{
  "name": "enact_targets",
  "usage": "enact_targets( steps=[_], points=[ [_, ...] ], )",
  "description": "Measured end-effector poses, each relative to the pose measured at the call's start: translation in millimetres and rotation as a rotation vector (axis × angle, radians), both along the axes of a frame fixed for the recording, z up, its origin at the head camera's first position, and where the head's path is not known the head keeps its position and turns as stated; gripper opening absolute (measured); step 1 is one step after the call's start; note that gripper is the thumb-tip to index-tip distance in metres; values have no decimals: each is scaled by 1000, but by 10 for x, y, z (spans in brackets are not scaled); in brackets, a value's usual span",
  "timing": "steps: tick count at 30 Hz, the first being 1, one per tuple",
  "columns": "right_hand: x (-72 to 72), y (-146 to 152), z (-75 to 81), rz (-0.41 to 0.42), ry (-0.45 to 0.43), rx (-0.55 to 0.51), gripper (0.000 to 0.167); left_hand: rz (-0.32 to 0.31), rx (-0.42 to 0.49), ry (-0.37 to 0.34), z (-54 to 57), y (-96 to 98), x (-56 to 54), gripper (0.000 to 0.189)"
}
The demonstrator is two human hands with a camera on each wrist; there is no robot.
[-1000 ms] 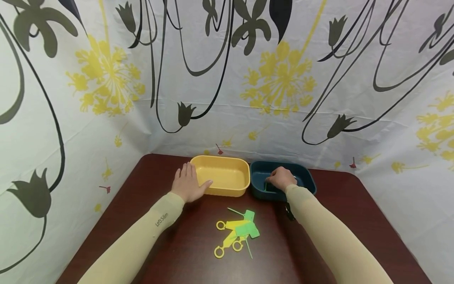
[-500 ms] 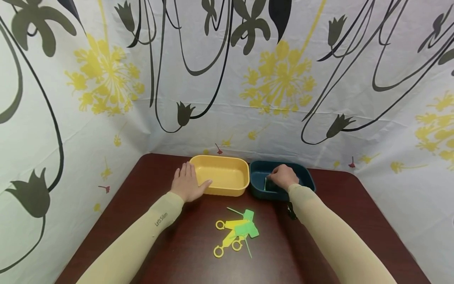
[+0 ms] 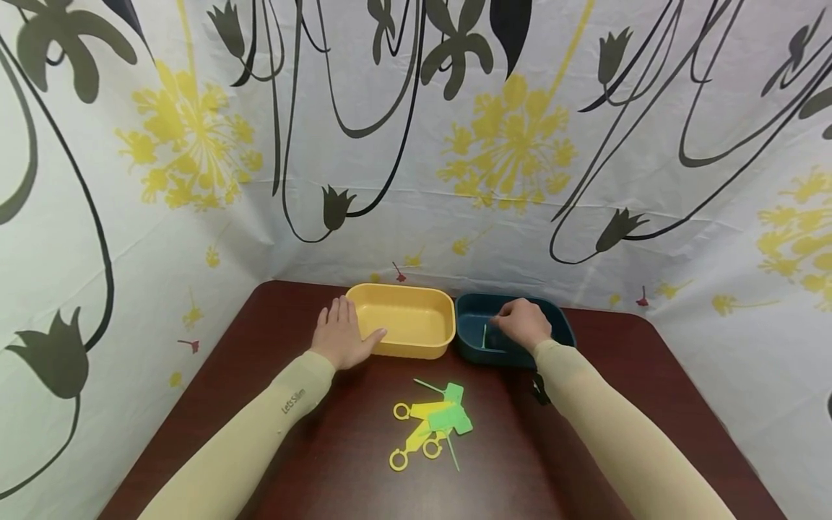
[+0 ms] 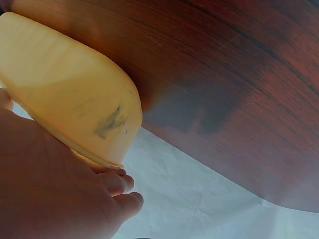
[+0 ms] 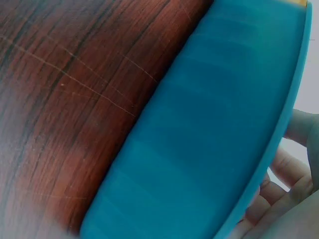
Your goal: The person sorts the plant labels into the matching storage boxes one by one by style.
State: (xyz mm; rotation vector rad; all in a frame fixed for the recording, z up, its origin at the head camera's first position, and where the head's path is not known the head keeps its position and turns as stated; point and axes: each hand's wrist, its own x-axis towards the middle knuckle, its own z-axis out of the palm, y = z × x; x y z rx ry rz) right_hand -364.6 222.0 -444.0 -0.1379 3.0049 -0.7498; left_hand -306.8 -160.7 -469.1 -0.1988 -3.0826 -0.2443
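Observation:
My left hand [image 3: 341, 336] lies with straight fingers along the left rim of a yellow plastic bin [image 3: 406, 347]. In the left wrist view the fingertips reach over the bin's rim, by dark smudges on its outer wall. My right hand [image 3: 523, 321] is over a dark blue bin [image 3: 477, 355], fingers bent loosely downward. Just left of its fingertips, a thin green strip [image 3: 484, 336] stands inside the bin, apart from them. The right wrist view shows the fingers [image 5: 286, 167] behind the blue rim, partly hidden by it, with gaps between them.
Several flat plastic tags lie overlapped on the dark wood table [image 3: 351, 462]: green tags [image 3: 455, 419] with thin tails and yellow tags [image 3: 416, 439] with ring ends. Both bins stand side by side near the back edge, before a flower-printed cloth [image 3: 416, 238].
My right hand has shifted slightly right and up, and its fingers have let go of the green strip, which stays in the blue bin. The left hand holds its place.

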Motion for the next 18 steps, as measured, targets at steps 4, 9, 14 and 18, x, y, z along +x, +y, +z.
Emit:
enact_targets(
  steps=[4,9,14,18],
  points=[
    [32,-17,44,4,27,0,23,-4,2,11,-2,-2,4,104],
    [73,-42,79,-4,67,-7,22,-3,1,11,-8,-1,3,105],
    [113,-55,75,-9,105,-15,20,-7,7,8,-15,2,-2,104],
    [172,-76,84,-15,135,-15,18,-6,5,7,-11,0,1,104]
  ],
)
